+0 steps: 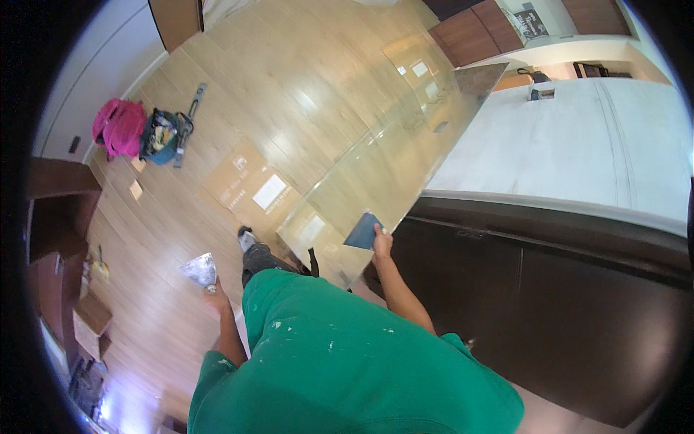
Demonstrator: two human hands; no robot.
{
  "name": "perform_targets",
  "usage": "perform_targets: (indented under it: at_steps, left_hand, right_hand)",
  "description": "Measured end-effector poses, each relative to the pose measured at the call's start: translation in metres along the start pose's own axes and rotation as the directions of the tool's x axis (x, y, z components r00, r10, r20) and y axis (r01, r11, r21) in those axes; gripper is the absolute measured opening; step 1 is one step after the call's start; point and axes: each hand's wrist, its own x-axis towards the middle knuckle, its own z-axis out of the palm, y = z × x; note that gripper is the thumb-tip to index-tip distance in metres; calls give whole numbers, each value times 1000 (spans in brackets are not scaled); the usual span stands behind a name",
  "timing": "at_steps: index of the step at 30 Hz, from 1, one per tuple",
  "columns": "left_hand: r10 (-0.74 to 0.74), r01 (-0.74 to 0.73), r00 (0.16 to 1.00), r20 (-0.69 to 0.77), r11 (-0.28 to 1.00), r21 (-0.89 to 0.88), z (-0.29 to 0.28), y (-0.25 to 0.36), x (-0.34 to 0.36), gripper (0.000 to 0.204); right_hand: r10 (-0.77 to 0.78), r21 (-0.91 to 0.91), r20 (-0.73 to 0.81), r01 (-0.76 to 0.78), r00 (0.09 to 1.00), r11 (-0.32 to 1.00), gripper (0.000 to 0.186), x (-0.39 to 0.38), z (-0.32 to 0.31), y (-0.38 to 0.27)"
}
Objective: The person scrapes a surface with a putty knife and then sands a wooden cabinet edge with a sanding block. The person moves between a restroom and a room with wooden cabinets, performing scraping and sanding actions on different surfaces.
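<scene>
My left hand (215, 299) is closed around the handle of a putty knife (199, 269), whose broad blade is smeared with white filler. It is held out to the left, over the floorboards. In my right hand (382, 244) is a second putty knife (363, 231) with a wide, blue-grey blade; its handle is mostly hidden by the fingers. That blade is above a clear plastic sheet (347, 173) and just left of a dark brown cabinet (506, 289). No smear of filler can be made out on it.
Flattened cardboard (238, 181) lies on the wood floor ahead. Farther left are a pink bag (120, 128), a tool bucket (160, 137) and a spirit level (192, 119). A white wall panel (564, 145) with a box opening (542, 94) rises on the right. Brown shelving (61, 195) stands at the left.
</scene>
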Motion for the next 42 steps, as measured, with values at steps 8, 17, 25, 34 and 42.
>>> perform_targets:
  at_steps: [8,17,25,34,42]
  left_hand:
    - [1,164,877,481,940,-300,-70,143,137,36]
    - [396,32,710,583,808,-588,-225,179,177,38]
    - [296,409,611,735,677,-612,-387,132,122,33]
    - [395,505,600,695,487,-713,-464,120,102,31]
    - [266,281,688,676,761,-585,-531,167,207,48]
  right_hand:
    - [-191,-171,-172,162,966,972,41,-7,17,-18]
    - [-188,-43,-436,189,880,981,30,-90,58,-10]
    - [-142,455,-44,147,989,878,44,-232,59,-48]
    - [-205,384,854,-315,478,868,47,-388,241,-148]
    - [-362,359,930,346,-58,867,54,-588,379,-286]
